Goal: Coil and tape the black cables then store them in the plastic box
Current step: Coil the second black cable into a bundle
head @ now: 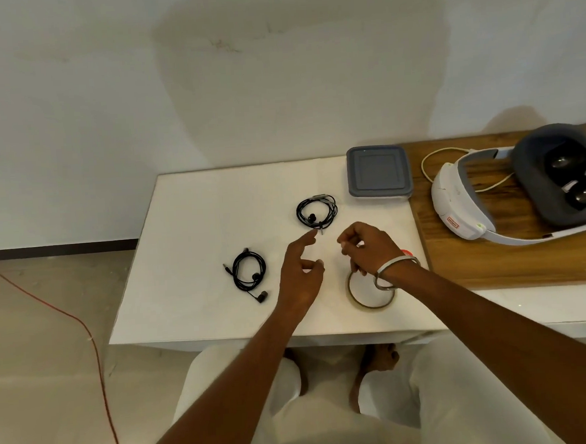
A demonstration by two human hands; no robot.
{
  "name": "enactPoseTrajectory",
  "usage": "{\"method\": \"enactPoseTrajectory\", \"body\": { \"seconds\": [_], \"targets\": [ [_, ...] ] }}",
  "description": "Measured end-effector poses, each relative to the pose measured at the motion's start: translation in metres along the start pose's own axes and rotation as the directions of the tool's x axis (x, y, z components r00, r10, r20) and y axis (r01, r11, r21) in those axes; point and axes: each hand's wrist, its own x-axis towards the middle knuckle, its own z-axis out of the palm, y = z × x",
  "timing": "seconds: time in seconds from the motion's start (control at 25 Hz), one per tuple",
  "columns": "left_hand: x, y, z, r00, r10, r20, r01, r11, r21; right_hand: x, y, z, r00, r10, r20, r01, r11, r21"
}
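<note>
- the left hand (300, 273) hovers over the white rectangular table (189, 235) with its forefinger stretched toward the farther cable; the other fingers are loosely bent and it grasps nothing.
- the right hand (368, 248), with a silver metal bangle (396, 271) at the wrist, is held above the table with fingers curled and thumb close to the fingertips; whether something thin is pinched there cannot be told.
- a black earphone cable wound in a coil (316, 212) lies on the table just beyond the left forefinger, near the box.
- a second black earphone cable in a coil (248, 272) lies nearer the table's left part, its plug and one earbud sticking out, well apart from the first.
- a thin ring-shaped roll of clear tape (369, 291) lies flat on the table under the right wrist.
- a small red thing (406, 251) peeks out behind the right hand; too hidden to identify.
- the square plastic box with a grey lid (379, 174) sits shut at the table's far right corner, with both cables outside it.
- on the brown wooden board (493, 264) to the right rests a white and grey vr headset (522, 187).
- a red wire (67, 314) runs across the floor at left.
</note>
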Motion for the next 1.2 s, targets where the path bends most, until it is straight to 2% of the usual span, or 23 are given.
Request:
{"method": "enactPoseTrajectory", "body": {
  "seconds": [0.12,0.24,0.4,0.72,1.04,1.12,1.2],
  "targets": [
    [0.001,0.005,-0.007,0.999,-0.025,0.025,0.028,0.995,-0.094,0.009,-0.014,0.01,0.998,-0.034,-0.058,0.035,0.999,0.0],
    [0.002,0.003,-0.017,1.0,-0.01,0.021,0.013,0.991,-0.133,0.017,-0.026,0.02,0.999,-0.037,-0.032,0.038,0.999,0.031],
    [0.004,-0.002,-0.029,0.999,-0.004,0.047,0.01,0.991,-0.135,0.022,-0.035,0.033,0.998,-0.039,0.043,0.036,0.996,0.081],
    [0.004,-0.008,-0.047,0.999,0.024,0.04,-0.02,0.994,-0.108,0.025,-0.046,0.051,0.995,-0.097,0.025,0.094,0.991,0.091],
    [0.01,-0.012,-0.064,0.999,0.031,0.02,-0.027,0.989,-0.145,0.025,-0.051,0.062,0.981,-0.165,0.1,0.151,0.979,0.135],
    [0.011,-0.014,-0.069,0.999,0.004,0.039,0.002,0.988,-0.158,0.025,-0.053,0.065,0.979,-0.181,0.092,0.163,0.971,0.176],
    [0.01,-0.015,-0.077,1.0,0.001,0.01,-0.001,0.997,-0.076,0.025,-0.055,0.069,0.98,-0.185,0.068,0.162,0.953,0.255]
  ]
}}
